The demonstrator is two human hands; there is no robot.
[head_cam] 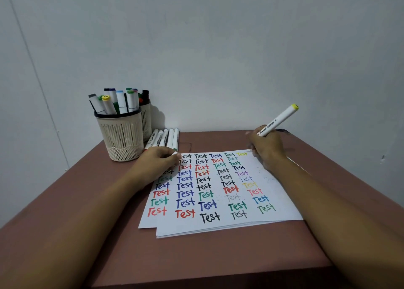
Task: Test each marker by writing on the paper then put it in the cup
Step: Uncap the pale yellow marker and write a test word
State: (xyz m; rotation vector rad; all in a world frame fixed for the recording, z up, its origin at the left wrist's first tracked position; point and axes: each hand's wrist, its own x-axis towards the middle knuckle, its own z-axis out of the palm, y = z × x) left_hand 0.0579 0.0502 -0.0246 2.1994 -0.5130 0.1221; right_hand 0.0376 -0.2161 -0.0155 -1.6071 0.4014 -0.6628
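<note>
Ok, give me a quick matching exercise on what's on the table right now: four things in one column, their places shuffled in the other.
1. yellow-capped marker
2. front cup
3. loose markers
4. left hand

A. lying side by side on the table
B. at the paper's top left corner, pinching a small white piece
C. gripped in the right hand, tilted, at the paper's top right
D. standing back left, full of markers

Pairs: 1-C, 2-D, 3-A, 4-B.
</note>
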